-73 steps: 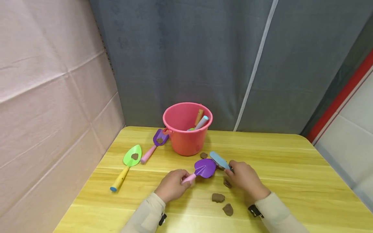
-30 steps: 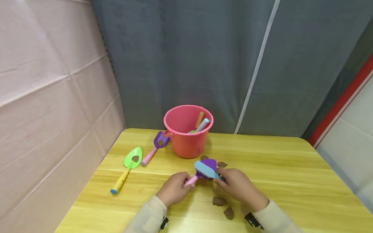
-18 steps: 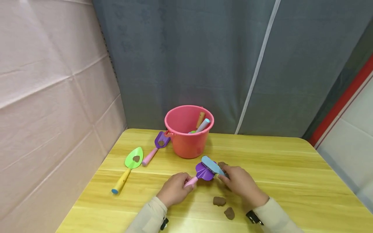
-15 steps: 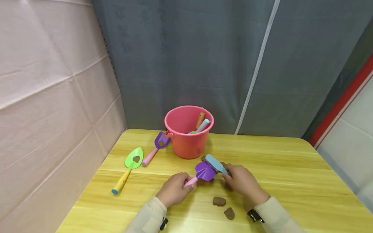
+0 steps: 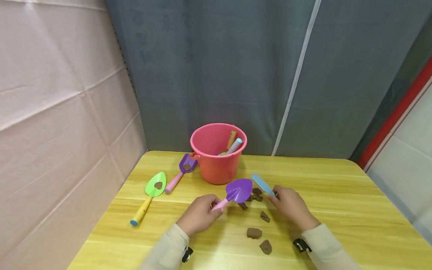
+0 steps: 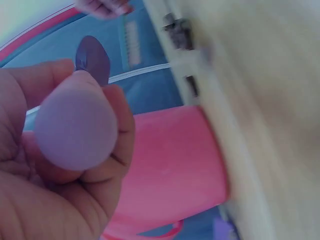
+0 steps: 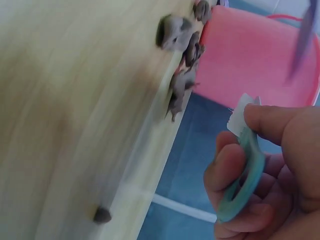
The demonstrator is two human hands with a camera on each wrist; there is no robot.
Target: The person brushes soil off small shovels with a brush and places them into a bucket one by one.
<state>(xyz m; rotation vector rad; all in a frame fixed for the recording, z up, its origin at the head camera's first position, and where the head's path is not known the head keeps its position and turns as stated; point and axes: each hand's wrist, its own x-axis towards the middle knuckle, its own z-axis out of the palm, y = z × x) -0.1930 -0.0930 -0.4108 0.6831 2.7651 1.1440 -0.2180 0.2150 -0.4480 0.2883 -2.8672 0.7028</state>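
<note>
My left hand (image 5: 200, 214) grips the pink handle (image 5: 220, 204) of a purple shovel (image 5: 239, 190), whose blade is raised and bare on top. In the left wrist view, the handle's rounded end (image 6: 76, 129) fills the palm. My right hand (image 5: 294, 205) holds a light-blue brush (image 5: 262, 184) by its handle, right of the blade; the right wrist view shows fingers around its looped end (image 7: 243, 192). Brown lumps (image 5: 257, 197) cluster between shovel and brush. Nearer me lie a small lump (image 5: 264, 216) and two larger ones, a blocky one (image 5: 254, 233) and a rounded one (image 5: 266, 246).
A pink bucket (image 5: 217, 168) with tool handles inside stands behind the hands. Left of it lie a purple scoop (image 5: 186, 160) and a green trowel (image 5: 153, 190) with a yellow handle, each bearing a brown lump. A grey curtain (image 5: 209, 67) hangs behind the table (image 5: 337, 198).
The brush has lifted off the purple blade and moved right with my right hand. The shovel has risen slightly, and brown lumps beside and below it have come into view.
</note>
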